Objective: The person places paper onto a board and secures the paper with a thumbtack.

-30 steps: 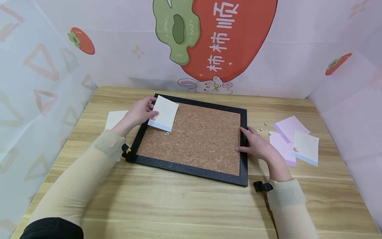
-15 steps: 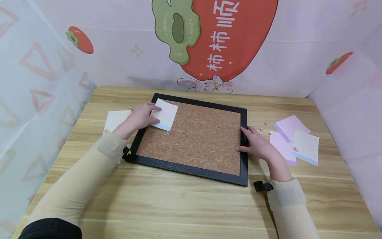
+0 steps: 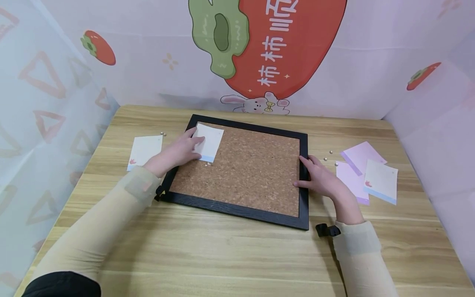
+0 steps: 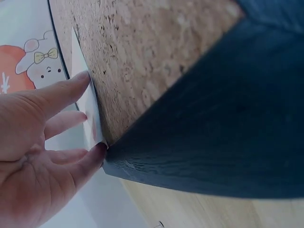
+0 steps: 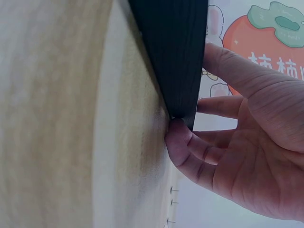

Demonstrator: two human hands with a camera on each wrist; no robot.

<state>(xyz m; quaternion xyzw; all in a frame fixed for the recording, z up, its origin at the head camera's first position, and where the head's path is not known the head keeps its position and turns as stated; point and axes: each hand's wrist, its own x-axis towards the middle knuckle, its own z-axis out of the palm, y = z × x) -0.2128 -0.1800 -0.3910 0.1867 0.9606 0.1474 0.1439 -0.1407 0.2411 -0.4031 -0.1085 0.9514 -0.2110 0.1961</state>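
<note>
A black-framed corkboard (image 3: 252, 177) lies flat and slightly skewed on the wooden table. On its upper left corner is a white note sheet (image 3: 213, 138) with a blue bottom strip. My left hand (image 3: 176, 152) touches this sheet with extended fingers and thumb. In the left wrist view, fingertips (image 4: 84, 78) rest on the sheet near the frame's corner. My right hand (image 3: 320, 177) holds the frame's right side, thumb reaching over to the inner edge. In the right wrist view, fingers (image 5: 178, 140) curl against the frame's outer edge.
Left of the board lies another white sheet (image 3: 146, 149), with small round-headed pins (image 3: 163, 133) above it. On the right are purple sheets (image 3: 363, 157), a white sheet (image 3: 382, 180) and several pins (image 3: 325, 159). Tiny pale bits (image 3: 208, 164) lie on the cork. A printed backdrop (image 3: 148, 62) stands behind.
My left hand has moved slightly right and down, and the raised note sheet now lies against the cork. The left hand's grip on the sheet's edge has loosened. My right hand stays put.
</note>
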